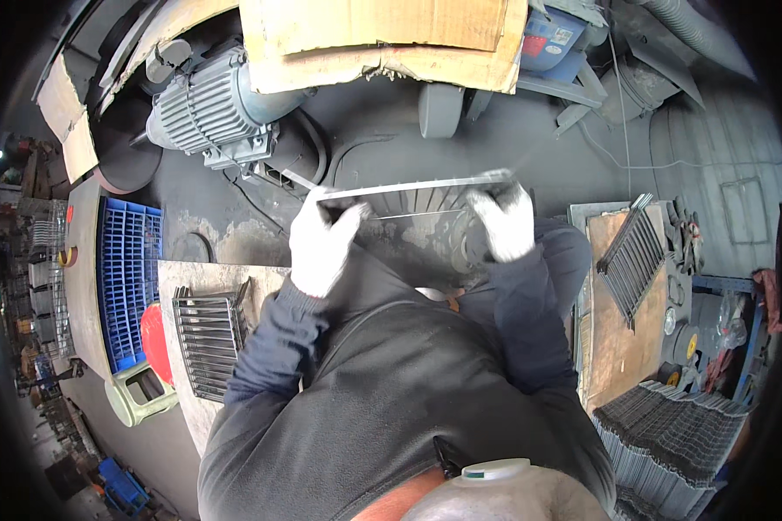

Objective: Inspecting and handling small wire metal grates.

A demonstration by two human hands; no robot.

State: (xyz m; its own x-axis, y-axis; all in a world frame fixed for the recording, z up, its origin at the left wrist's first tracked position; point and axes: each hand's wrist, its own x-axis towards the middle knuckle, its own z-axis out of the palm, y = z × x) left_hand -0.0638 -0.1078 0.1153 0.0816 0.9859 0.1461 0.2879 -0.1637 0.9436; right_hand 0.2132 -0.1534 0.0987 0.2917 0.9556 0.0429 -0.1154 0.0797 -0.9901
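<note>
A barred metal grate (pixel 413 187) is held up in front of my knees, seen nearly edge-on, with a pale long edge and thin dark bars behind it. My left hand (pixel 321 243), in a white glove, is closed on the grate's left end. At the opposite end my right hand (pixel 506 224), also white-gloved and slightly blurred, grips it too. Similar dark grates (pixel 208 343) lie on a board to my left. More black grates (pixel 632 265) rest on the wooden board (pixel 604 347) to my right.
Ahead on the left stands a grey electric motor (pixel 208 108) beside a dark wheel. Cardboard (pixel 382 43) hangs over the machine straight ahead. A blue plastic crate (pixel 130 278) and a pale green stool (pixel 136 399) are at the left. A big stack of grates (pixel 673 434) sits at the lower right.
</note>
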